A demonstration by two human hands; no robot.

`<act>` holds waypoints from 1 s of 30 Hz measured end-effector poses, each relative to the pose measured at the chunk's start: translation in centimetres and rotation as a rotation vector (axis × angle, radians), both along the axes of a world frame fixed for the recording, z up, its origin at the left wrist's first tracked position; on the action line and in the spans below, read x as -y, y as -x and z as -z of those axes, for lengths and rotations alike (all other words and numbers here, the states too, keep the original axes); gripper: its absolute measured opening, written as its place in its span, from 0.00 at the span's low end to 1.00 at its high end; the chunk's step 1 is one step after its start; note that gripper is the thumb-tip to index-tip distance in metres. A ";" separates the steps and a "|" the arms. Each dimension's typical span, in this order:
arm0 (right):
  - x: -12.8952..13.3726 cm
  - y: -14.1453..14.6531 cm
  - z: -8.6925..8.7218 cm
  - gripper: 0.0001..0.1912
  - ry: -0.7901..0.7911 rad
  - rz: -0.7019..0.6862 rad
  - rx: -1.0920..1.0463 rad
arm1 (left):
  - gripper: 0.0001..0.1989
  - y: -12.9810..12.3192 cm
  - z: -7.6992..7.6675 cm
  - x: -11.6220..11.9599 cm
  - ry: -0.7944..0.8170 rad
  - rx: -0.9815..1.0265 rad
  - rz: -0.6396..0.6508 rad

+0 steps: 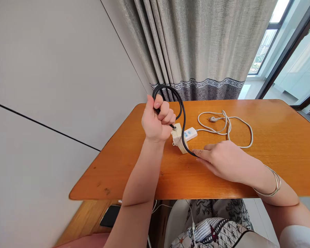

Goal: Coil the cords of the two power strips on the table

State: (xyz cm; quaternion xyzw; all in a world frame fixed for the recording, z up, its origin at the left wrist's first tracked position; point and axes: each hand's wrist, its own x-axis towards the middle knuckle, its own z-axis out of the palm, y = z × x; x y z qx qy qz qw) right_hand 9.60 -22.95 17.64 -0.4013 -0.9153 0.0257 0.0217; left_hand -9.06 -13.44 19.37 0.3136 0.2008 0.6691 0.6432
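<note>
Raised over the table's left part, my left hand is closed in a fist around a black cable. The cable loops up above the fist and comes down to my right hand, which pinches it low over the wood. Part of the cable reaches a cream-coloured plastic box just below my left fist. Against that box lies a white power strip with blue markings. Its white cord trails off in loose loops, with a plug among them.
The orange wooden table has rounded corners. A pale wall runs along its left, and a grey curtain hangs behind it. Below the front edge are a dark phone-like slab and thin white wires.
</note>
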 end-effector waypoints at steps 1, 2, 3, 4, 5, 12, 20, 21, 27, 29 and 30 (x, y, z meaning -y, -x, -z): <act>0.0 0.1 0.0 0.15 0.000 -0.005 0.003 | 0.24 -0.1 0.1 0.0 0.001 -0.007 0.011; -0.1 0.2 0.1 0.15 -0.003 -0.015 0.001 | 0.24 -0.3 0.2 0.1 0.003 -0.019 0.025; -0.1 0.1 0.1 0.16 -0.011 -0.032 -0.010 | 0.25 -0.5 0.4 0.1 0.005 -0.036 0.042; -0.1 0.0 0.1 0.16 -0.022 -0.058 -0.034 | 0.25 -0.7 0.6 0.1 0.003 -0.058 0.061; -0.2 -0.1 0.1 0.17 -0.037 -0.092 -0.070 | 0.25 -1.0 0.8 0.2 -0.002 -0.084 0.082; -0.7 -2.1 -0.2 0.17 -0.288 -0.242 -0.567 | 0.26 -2.0 2.3 1.4 -0.121 -0.359 0.386; -4.4 -3.1 0.4 0.15 -0.519 0.021 -0.927 | 0.24 -2.3 3.2 3.0 -0.292 -0.404 0.781; -4.8 -3.1 0.6 0.16 -0.453 0.005 -0.930 | 0.24 -2.4 3.1 3.0 -0.269 -0.375 0.803; -5.2 -2.6 0.7 0.14 -0.112 -0.005 -0.983 | 0.22 -2.7 2.5 2.5 -0.161 -0.340 0.827; -4.9 -2.4 0.7 0.13 -0.104 0.027 -1.015 | 0.22 -2.8 2.4 2.4 -0.188 -0.343 0.810; -4.9 -2.4 0.7 0.13 -0.100 0.039 -1.032 | 0.22 -2.8 2.4 2.4 -0.197 -0.348 0.803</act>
